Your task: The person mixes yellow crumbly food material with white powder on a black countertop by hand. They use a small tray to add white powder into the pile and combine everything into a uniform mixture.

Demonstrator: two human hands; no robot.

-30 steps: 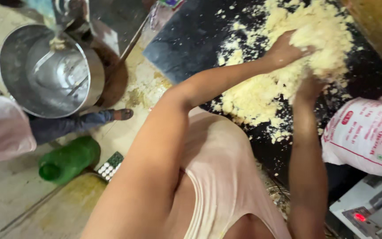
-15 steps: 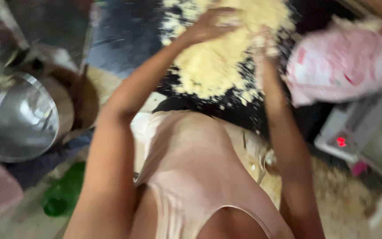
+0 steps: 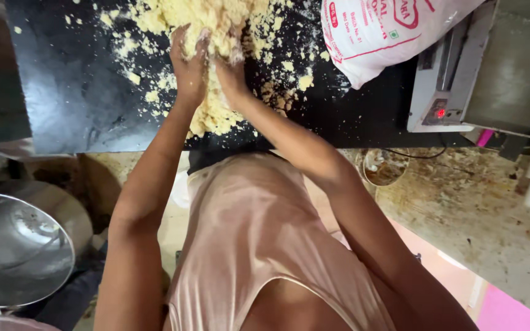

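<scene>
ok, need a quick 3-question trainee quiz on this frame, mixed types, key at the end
1. True or false: both hands are pressed into the pale yellow crumbly dough on the black slab.
2. Multiple choice: what lies at the top right of the slab? A) a green bottle B) a white printed sack C) a rolling pin
3. Fill in: the large steel pot sits at the lower ____ of the view.

Key
1. True: the left hand and right hand sit side by side in the dough on the slab.
2. B: the sack lies beside a grey machine with a red light.
3. Left: the pot stands below the slab's edge.
</scene>
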